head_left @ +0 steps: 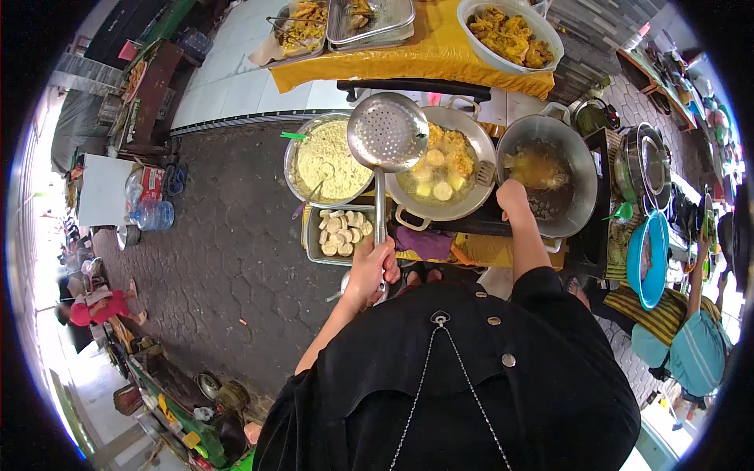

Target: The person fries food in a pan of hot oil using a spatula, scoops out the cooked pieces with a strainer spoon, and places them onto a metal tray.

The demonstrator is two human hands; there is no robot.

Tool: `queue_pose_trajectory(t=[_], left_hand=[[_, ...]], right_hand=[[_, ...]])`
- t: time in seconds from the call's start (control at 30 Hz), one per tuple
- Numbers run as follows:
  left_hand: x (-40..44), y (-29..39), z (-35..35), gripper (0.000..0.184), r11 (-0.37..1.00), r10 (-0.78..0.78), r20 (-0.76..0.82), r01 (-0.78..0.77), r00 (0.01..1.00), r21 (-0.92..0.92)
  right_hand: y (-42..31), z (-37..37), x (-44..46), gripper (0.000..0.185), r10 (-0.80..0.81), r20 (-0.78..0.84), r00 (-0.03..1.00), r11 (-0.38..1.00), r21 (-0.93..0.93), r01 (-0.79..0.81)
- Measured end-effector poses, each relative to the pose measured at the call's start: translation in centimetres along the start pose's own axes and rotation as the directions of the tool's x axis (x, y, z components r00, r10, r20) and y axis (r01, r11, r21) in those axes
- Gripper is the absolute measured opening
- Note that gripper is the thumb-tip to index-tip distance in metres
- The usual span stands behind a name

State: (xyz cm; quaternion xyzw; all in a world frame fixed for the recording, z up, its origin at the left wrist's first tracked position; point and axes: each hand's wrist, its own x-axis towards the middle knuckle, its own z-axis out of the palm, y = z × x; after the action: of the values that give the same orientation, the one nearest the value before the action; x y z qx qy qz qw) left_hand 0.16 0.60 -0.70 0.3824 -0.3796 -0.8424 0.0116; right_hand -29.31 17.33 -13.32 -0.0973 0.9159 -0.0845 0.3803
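Note:
My left hand (pixel 372 268) is wrapped round the long handle of a perforated metal skimmer (pixel 386 129), whose round head hangs between the batter bowl (pixel 330 161) and a frying pan (pixel 444 212). Pale round slices and orange-yellow fritters lie in that pan's oil. My right hand (pixel 514 199) is closed near the pan's right side, beside a slotted spatula (pixel 484 173); whether it holds the spatula's handle is hard to see. Just right of it, a fish (pixel 542 173) fries in a second, dark pan (pixel 581 208). White slices (pixel 342 233) fill a metal tray (pixel 311 250) below the batter.
Trays of fried food (pixel 302 23) and a white bowl of fritters (pixel 510 35) stand on a yellow-covered table (pixel 440 55) beyond the pans. A person in a light blue top (pixel 699 353) is at the right, near a blue basin (pixel 660 259). Another person (pixel 102 306) sits far left.

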Motion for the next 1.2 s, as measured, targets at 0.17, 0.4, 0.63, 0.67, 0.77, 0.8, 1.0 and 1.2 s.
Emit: queue_pose_trajectory(t=[0.17,0.4,0.63,0.67,0.77,0.8,1.0,1.2], left_hand=[[-0.3,0.0,-0.3,0.010,1.000,0.017,0.019,-0.017,1.000,-0.006],[-0.9,0.1,-0.8,0.007,0.999,0.030,-0.061,-0.032,0.998,-0.027],[-0.8,-0.1,-0.2,0.014,0.999,0.035,-0.052,-0.035,0.998,-0.008],[-0.8,0.1,0.1,0.013,1.000,0.027,-0.051,-0.028,0.998,-0.012],[-1.0,0.1,0.4,0.012,1.000,0.021,-0.046,-0.021,0.999,0.005],[-0.9,0.1,0.3,0.011,1.000,0.020,-0.040,-0.019,0.999,0.007],[-0.6,-0.4,-0.1,0.007,1.000,0.018,-0.033,-0.018,0.999,-0.001],[-0.9,-0.2,0.3,0.006,1.000,0.018,-0.042,-0.017,0.999,0.016]], right_hand=[[-0.2,0.2,2.3,0.028,0.026,-0.035,0.999,0.998,0.056,-0.024],[1.6,1.5,-0.1,0.028,0.011,-0.136,0.991,0.934,0.355,0.038],[1.2,4.1,2.3,0.041,0.063,-0.124,0.990,0.857,0.515,0.010],[1.1,4.0,2.1,0.043,0.092,-0.065,0.994,0.811,0.584,-0.037],[0.9,2.9,0.5,0.043,0.130,0.027,0.991,0.720,0.684,-0.113],[0.9,2.6,0.1,0.042,0.146,0.056,0.988,0.681,0.719,-0.141],[1.4,4.8,1.6,0.041,0.054,-0.012,0.998,0.828,0.560,-0.038],[2.7,6.5,2.3,0.041,0.074,-0.036,0.997,0.491,0.871,-0.005]])
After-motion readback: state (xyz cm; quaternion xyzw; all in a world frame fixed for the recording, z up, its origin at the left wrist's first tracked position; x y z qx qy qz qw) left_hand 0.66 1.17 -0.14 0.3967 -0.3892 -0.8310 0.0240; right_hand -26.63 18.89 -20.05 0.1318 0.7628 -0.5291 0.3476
